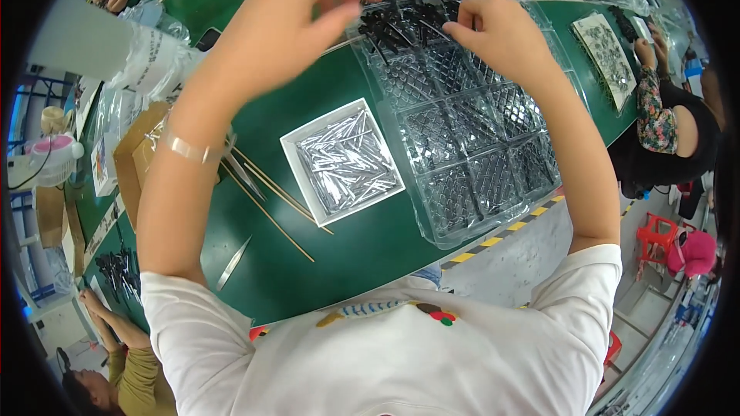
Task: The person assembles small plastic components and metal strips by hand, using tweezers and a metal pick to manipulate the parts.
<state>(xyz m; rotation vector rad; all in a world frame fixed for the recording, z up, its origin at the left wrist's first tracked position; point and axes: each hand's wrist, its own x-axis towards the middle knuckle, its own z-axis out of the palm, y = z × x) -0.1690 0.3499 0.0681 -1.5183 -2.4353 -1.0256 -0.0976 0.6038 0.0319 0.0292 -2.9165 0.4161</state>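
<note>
My left hand (312,11) is raised beside the far left part of a clear plastic tray (433,223), slightly blurred. Its fingers curve forward with the thumb apart from them, and nothing shows between them. Over the tray's upper middle, my right hand (501,38) is closed, thumb against bent fingers; whatever it may pinch is too small to name. Thin black rod-like parts (393,23) lie in bundles in the tray's far compartments. Closer to me, the tray's compartments hold more dark thin pieces (482,177). A white box (287,156) full of silvery thin pins (347,162) stands left of the tray.
Wooden sticks (281,227) and metal tweezers (233,263) lie on the green table (339,262). An open cardboard box (127,162) stands left of my left forearm. Co-workers sit around, one in a floral sleeve (655,119) beside a board of small parts (605,58).
</note>
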